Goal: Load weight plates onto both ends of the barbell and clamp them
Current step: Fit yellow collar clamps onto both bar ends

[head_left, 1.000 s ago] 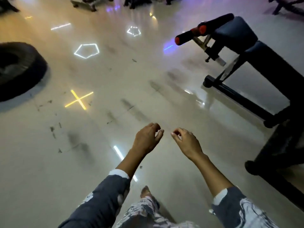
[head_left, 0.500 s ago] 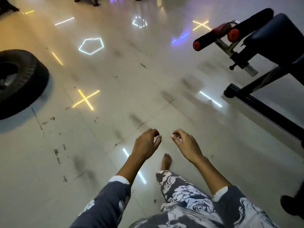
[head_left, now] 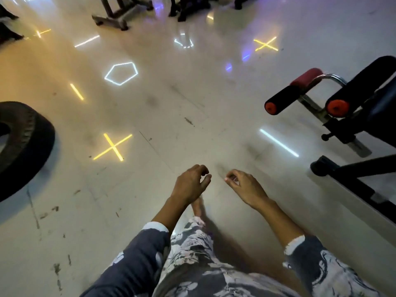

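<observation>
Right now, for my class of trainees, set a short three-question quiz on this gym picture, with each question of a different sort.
1. True or false: the left hand and the right hand each hold a weight plate.
2. What lies at the person's far left? A: a tyre. B: a kettlebell. C: a ball.
3. Fill in: the white light outline on the floor has the shape of a ____.
Key: 1 false; 2 A; 3 hexagon.

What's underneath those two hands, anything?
Only the shiny floor and a blurred bare foot. The left hand hides part of the foot; the right hand hangs over floor alone. Both hold nothing.
</observation>
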A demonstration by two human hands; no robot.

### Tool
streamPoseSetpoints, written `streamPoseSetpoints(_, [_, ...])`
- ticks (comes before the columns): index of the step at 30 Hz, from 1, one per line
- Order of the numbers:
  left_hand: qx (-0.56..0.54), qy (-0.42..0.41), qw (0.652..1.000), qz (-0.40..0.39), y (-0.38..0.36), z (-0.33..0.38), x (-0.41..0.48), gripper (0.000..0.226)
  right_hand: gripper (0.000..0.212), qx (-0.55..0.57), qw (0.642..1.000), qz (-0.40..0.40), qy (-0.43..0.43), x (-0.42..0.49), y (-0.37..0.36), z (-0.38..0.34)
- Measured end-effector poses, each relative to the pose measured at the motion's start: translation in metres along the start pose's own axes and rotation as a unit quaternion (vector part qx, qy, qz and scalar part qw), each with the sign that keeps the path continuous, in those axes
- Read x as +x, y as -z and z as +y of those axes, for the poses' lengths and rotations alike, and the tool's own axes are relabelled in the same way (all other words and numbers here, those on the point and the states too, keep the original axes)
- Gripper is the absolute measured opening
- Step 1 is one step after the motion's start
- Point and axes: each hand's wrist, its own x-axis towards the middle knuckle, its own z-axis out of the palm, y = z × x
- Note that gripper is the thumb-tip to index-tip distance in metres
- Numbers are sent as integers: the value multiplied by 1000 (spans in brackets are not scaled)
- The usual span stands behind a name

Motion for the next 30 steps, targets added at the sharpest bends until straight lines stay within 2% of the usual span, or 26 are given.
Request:
streamPoseSetpoints(6, [-13,-32,999,-27,38,-28,190,27,22,15,998,35,-56,167,64,-16])
streamPoseSetpoints(11, [-39,-46,998,-33,81,-15,349,27,23,43,993,79,-81,289,128,-38])
streamPoseSetpoints(17, [-5,-109,991,-81,90,4,529,27,20,105,973,145,-147,422,190,0])
streamPoseSetpoints(25, [34,-144,984,-104,95,80,772,24,24,146,961,172,-158,621,330,66])
streamPoseSetpoints(30, [-23,-148,984,-92,108,148,916,22,25,165,948,202,-182,721,425,95])
